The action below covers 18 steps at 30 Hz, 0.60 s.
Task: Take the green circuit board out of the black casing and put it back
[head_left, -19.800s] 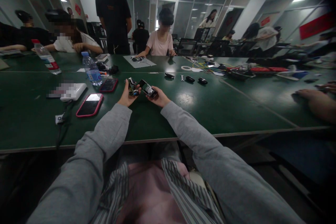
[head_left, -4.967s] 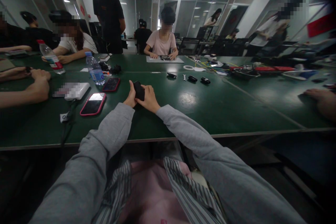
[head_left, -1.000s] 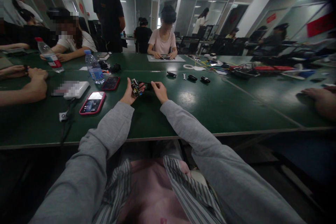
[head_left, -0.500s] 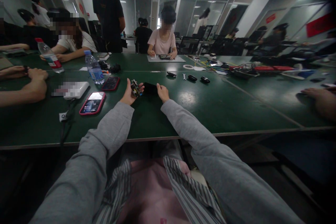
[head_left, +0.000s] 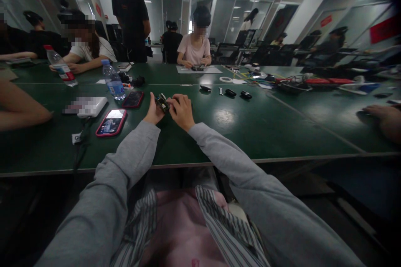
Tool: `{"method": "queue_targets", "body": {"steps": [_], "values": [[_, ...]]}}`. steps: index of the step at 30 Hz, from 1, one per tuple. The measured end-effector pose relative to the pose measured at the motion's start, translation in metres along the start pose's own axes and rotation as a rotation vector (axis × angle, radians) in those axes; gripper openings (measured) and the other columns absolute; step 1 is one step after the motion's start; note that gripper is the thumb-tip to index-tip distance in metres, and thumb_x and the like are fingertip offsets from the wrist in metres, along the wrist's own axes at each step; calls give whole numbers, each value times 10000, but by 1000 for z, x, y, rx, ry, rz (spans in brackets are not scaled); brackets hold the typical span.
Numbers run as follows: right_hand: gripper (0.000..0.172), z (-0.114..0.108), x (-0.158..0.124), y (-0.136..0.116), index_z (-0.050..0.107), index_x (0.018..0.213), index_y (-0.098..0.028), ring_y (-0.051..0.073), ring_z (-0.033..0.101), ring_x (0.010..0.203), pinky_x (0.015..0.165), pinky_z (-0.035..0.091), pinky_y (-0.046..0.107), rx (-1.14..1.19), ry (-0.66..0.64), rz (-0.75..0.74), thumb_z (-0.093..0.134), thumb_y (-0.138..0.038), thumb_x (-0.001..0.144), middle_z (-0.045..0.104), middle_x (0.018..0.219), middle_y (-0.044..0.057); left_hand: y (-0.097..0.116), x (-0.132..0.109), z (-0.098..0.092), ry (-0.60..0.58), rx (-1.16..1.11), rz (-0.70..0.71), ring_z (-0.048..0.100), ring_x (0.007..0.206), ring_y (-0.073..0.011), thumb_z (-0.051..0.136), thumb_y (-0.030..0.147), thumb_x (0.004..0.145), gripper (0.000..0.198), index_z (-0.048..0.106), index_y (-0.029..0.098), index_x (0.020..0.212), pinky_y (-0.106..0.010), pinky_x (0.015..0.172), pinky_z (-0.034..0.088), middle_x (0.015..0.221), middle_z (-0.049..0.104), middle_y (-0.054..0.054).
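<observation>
My left hand [head_left: 153, 110] is closed around a small circuit board assembly [head_left: 163, 103] with yellow and metallic parts, tilted above the green table. From the right, my right hand [head_left: 182, 110] reaches across with bent fingers, its fingertips pinched at the right edge of the assembly. The exact contact under those fingertips is too small to make out. Behind my right hand, only a sliver of a dark flat piece shows; the rest is hidden.
Left of my hands lie a lit phone [head_left: 111, 122], a dark phone [head_left: 133, 99], a white box [head_left: 91, 107] with a cable and a water bottle [head_left: 113, 81]. Black oval pieces [head_left: 231, 93] and a small wrench [head_left: 220, 91] lie farther right. Coworkers sit around the table [head_left: 266, 133].
My right hand has moved left from the black flat piece's right end to the circuit board assembly, now covering most of that piece. A coworker's forearm at left has shifted.
</observation>
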State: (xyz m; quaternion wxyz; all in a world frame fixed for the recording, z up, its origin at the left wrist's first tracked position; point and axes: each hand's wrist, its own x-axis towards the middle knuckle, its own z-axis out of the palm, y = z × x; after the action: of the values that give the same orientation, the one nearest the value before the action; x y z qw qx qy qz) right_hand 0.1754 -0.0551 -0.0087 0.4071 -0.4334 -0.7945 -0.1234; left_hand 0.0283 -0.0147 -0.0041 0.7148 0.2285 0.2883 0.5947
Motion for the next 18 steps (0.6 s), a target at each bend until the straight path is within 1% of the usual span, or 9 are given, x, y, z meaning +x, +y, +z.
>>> {"method": "queue_targets", "body": {"steps": [2,3,5,7,9,12,15,18], "values": [[425,3,-2,-15,543,1377,-220,278,365,1340,1090,359,456,-31,-85,-101,438,-218,965,448,1447,104,3,-4,3,-4,7,1,728,924,-248,352,719,929,665,679,172,1121,-359,899,570,849,749,-101],[490,5,-3,-18,498,1429,-228,292,331,1374,1110,344,477,-38,-110,-115,464,-194,941,404,1497,101,4,-7,5,-14,3,3,726,931,-253,346,721,930,673,679,173,1135,-364,901,568,849,749,-99],[619,9,-3,-18,418,1497,-260,324,270,1424,1138,312,531,-21,-135,-91,497,-145,894,331,1557,89,6,-11,9,-60,-12,7,720,969,-274,334,726,928,696,675,171,1172,-391,911,565,882,754,-111],[706,12,-2,-9,362,1533,-290,345,256,1434,1139,309,571,27,-151,-43,496,-110,863,304,1569,88,9,-14,13,-122,-20,4,711,1013,-295,329,734,924,719,669,166,1205,-425,921,560,935,758,-128],[738,13,-1,1,327,1551,-287,354,294,1408,1114,350,584,77,-159,0,487,-105,854,315,1546,109,11,-15,16,-163,-16,-5,703,1042,-304,334,739,919,732,666,164,1226,-441,925,557,973,759,-136],[741,15,2,14,320,1554,-264,329,390,1325,1079,421,548,130,-130,33,512,-133,851,399,1444,136,14,-17,19,-201,-20,-7,693,1069,-296,338,734,921,734,661,159,1242,-434,941,549,993,757,-135],[743,17,5,22,331,1541,-253,285,449,1274,1104,433,495,192,-61,45,562,-159,842,472,1347,126,17,-19,22,-239,-42,21,675,1097,-297,341,739,916,740,653,153,1243,-433,971,531,981,751,-134],[714,19,7,29,373,1495,-218,259,471,1280,1137,418,462,276,-21,93,596,-169,819,495,1329,126,18,-21,23,-262,-46,27,657,1118,-307,358,766,891,760,643,148,1227,-433,990,517,956,738,-142]]}}
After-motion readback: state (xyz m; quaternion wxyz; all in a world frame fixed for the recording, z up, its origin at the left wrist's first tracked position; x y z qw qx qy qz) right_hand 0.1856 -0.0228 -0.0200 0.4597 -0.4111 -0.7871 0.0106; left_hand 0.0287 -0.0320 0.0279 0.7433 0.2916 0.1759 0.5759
